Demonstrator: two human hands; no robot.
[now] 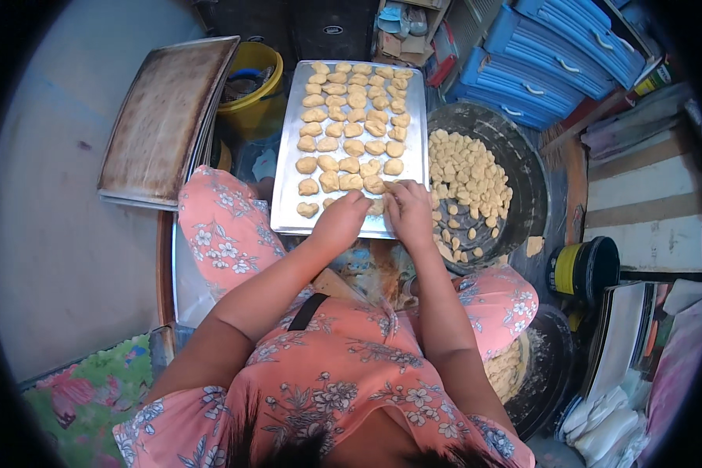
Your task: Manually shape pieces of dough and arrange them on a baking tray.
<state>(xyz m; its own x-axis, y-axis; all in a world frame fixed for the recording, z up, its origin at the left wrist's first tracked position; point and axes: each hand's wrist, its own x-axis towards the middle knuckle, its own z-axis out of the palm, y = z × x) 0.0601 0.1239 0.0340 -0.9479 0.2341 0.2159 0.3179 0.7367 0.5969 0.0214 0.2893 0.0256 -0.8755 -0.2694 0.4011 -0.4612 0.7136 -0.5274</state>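
Observation:
A metal baking tray [288,171] lies before me, set with rows of pale dough pieces [353,147]. Over its near edge, my left hand [343,221] has its fingers curled down among the nearest row; whatever they hold is hidden. My right hand [410,209] is at the near right corner, its fingers closed on a dough piece at the end of a row and partly covering it. To the right of the tray, a wide dark basin [529,168] holds a heap of smaller dough lumps [469,173].
Stacked browned baking trays [164,117] lean at the left beside a yellow bucket [251,82]. Blue drawers [538,66] stand at the far right. A black bucket with a yellow band [583,269] and another dark basin [550,374] with dough [508,373] are near my right knee.

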